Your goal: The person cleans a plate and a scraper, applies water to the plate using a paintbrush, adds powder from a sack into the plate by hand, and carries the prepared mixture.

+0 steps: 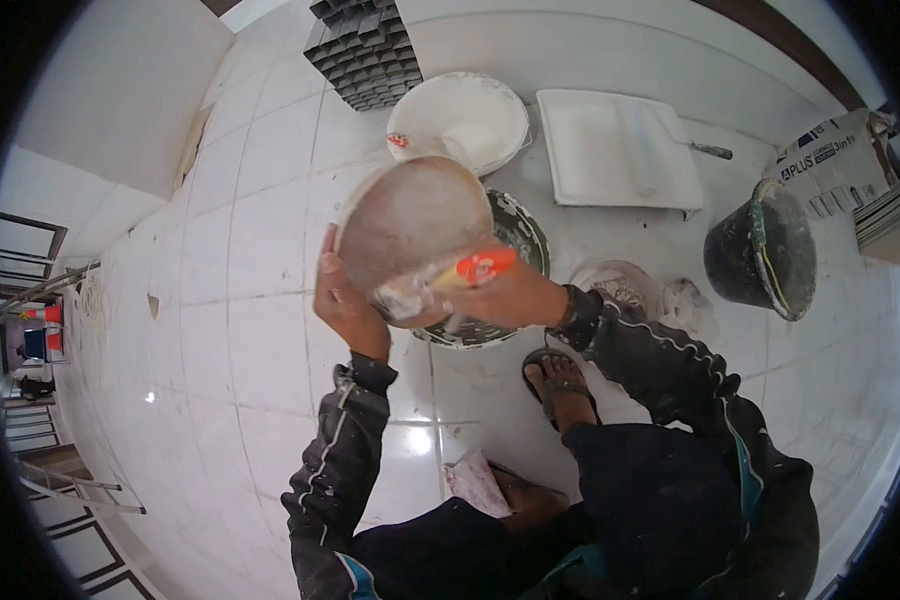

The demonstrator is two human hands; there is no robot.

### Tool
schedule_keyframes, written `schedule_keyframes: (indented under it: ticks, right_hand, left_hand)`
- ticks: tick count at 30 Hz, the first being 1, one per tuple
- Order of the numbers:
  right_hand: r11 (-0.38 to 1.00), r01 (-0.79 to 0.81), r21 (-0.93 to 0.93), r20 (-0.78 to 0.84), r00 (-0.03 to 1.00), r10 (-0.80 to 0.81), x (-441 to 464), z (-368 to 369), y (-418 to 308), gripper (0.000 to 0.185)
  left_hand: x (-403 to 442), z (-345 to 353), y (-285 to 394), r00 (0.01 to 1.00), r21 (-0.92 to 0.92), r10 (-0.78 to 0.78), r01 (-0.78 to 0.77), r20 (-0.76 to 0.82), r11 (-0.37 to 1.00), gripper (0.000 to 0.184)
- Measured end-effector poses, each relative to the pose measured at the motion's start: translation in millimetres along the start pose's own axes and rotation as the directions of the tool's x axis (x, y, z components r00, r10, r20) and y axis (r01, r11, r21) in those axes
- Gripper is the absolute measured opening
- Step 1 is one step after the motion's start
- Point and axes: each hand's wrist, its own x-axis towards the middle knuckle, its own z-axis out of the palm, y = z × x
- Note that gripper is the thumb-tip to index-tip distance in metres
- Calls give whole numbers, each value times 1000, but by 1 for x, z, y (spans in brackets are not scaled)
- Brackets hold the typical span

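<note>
My left hand (348,305) grips the left side of a round bucket (410,215), its fingers wrapped at the rim. The bucket is tilted, and its greyish, whitish-smeared round face points up toward me. In my right hand (505,298) is a paintbrush (483,265) with an orange and yellow handle. The brush's pale end lies at the bucket's lower edge and is blurred, so contact is unclear. Beneath the bucket stands a dark tub (525,232) with white splashes on its rim, mostly hidden.
A white bucket (480,120) and a paint tray (580,150) with a roller (638,150) lie ahead. To the right are a black bucket (735,250) and clear plastic bags (685,305). Stacked metal profiles (370,60) stand at the back. My sandalled foot (562,390) is close by.
</note>
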Motion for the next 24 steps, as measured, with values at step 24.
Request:
schedule_keyframes:
  ticks: [24]
  right_hand:
    - [563,299,-771,-116,803,-585,2,-2,30,23]
  left_hand:
    - [-19,-2,-18,994,268,-77,55,72,962,50]
